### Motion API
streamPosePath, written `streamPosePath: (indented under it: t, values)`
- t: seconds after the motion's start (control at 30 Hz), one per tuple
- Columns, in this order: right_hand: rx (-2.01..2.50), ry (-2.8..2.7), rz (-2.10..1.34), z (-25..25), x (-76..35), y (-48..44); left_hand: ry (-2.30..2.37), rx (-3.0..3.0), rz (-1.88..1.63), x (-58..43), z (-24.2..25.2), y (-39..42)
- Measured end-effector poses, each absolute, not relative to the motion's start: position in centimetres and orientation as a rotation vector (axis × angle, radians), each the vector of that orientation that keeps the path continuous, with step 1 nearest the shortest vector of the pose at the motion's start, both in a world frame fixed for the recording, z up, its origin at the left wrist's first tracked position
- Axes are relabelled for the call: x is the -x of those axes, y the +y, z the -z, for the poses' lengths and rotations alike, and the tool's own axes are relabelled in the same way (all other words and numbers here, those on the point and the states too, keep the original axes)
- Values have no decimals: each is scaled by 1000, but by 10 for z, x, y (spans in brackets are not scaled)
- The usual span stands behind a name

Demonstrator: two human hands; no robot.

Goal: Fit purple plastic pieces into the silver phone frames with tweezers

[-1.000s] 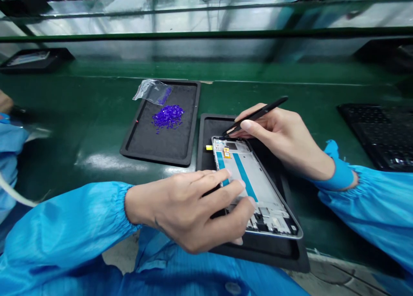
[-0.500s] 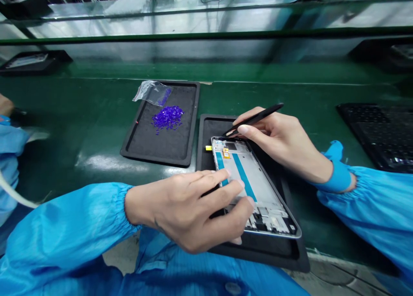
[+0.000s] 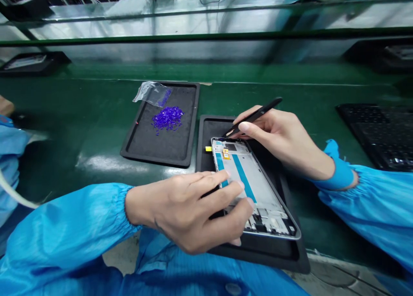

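- Head view, right hand [image 3: 277, 140]: it pinches black tweezers [image 3: 256, 116] between thumb and fingers, their tips at the top edge of the phone frame [image 3: 254, 182], which lies aslant in a dark tray [image 3: 202, 145] near the counter's front edge.
- Left hand [image 3: 189, 212]: its fingers spread over the frame's lower half; I can't tell whether it clamps or only steadies.
- Risks: a slip of the tips could snag the small orange-yellow flex part [image 3: 226, 154], and less pressure from the left hand might let the frame shift.
- Hard to see: the tips are half hidden by the fingers (poor angle), and the left hand covers much of the frame.
- Left of the tray: a second tray [image 3: 155, 158] holds purple pieces [image 3: 167, 118] and a clear plastic bag [image 3: 151, 93].
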State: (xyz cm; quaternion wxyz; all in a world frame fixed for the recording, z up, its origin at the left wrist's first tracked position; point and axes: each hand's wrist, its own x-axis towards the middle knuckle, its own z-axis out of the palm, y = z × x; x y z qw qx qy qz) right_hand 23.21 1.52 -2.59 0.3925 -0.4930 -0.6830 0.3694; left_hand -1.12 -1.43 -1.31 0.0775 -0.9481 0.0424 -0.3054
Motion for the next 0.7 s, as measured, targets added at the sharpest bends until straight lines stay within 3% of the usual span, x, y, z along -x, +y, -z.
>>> streamPosePath:
  t: [0.7]
  values:
    - [1244, -1915, -590, 25, -231, 12, 105, 2827, 872, 12, 14, -14]
